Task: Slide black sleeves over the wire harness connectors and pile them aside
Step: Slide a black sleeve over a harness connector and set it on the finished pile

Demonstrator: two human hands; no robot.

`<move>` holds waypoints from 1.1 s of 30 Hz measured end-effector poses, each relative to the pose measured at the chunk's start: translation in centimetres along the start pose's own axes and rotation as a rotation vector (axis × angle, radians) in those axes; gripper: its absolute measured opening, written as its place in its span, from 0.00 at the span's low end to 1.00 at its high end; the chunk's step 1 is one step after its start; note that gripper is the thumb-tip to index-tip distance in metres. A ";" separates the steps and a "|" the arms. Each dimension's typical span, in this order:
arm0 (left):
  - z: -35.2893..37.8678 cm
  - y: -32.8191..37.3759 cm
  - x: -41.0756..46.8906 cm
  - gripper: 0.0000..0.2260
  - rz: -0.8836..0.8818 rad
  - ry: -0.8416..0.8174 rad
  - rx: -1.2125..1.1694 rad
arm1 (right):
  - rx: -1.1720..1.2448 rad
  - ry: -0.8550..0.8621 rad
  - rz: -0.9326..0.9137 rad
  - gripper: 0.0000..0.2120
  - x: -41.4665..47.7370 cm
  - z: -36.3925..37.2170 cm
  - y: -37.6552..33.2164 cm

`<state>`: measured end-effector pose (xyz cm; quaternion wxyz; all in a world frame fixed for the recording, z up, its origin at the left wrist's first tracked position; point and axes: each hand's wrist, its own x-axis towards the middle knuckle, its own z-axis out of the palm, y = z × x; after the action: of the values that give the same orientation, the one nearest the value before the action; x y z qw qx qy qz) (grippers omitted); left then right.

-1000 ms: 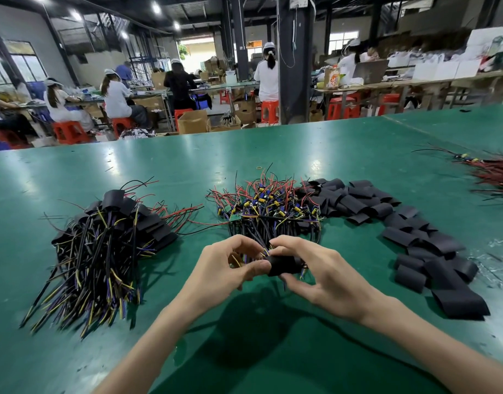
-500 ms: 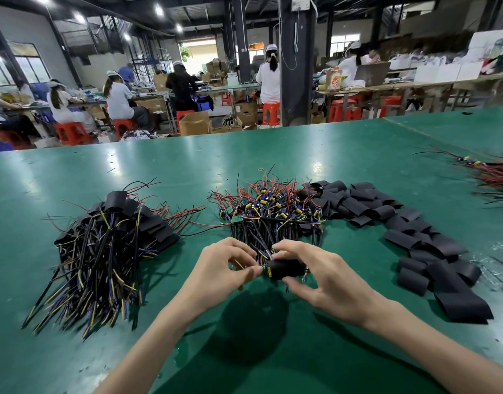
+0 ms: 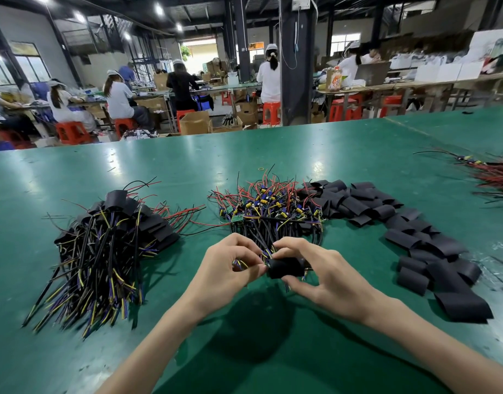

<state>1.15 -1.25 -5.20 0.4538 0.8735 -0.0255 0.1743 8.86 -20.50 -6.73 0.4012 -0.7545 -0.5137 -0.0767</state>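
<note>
Two hands work close together in the head view, low over the green table (image 3: 244,351), their fingertips almost touching. The left hand (image 3: 224,268) pinches the yellow and purple wires of one harness (image 3: 239,263) between thumb and fingers. The right hand (image 3: 329,282) grips a black sleeve (image 3: 285,267), thumb under and fingers over, its open mouth facing the left hand. How far the connector sits inside cannot be told, because the sleeve and fingers hide it.

Behind the hands lies the raw pile (image 3: 273,211) of bare harnesses. The loose sleeves (image 3: 415,237) trail off to the right of it. The done pile (image 3: 108,251), already sleeved, lies well apart on the left. A far bundle (image 3: 494,177) of red wire sits at the right edge of the table.

The step in hand looks like the slide itself. To do it well, the right hand should squeeze lightly, so that the flat tube bows open instead of collapsing. The left hand should keep the wires gathered tight just behind the connector and feed it straight along the sleeve's axis. A stray lead or corner could catch on the rim, and a slight twist should free it. Once the connector is covered, the piece goes left onto the done pile.
</note>
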 end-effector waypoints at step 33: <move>0.7 0.3 -0.2 0.05 -0.055 0.030 0.040 | 0.018 0.077 -0.014 0.23 -0.1 0.5 -0.4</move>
<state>1.06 -2.00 -5.35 0.4413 0.8800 0.0089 0.1755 8.37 -20.19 -6.93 0.4272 -0.7436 -0.5038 -0.1039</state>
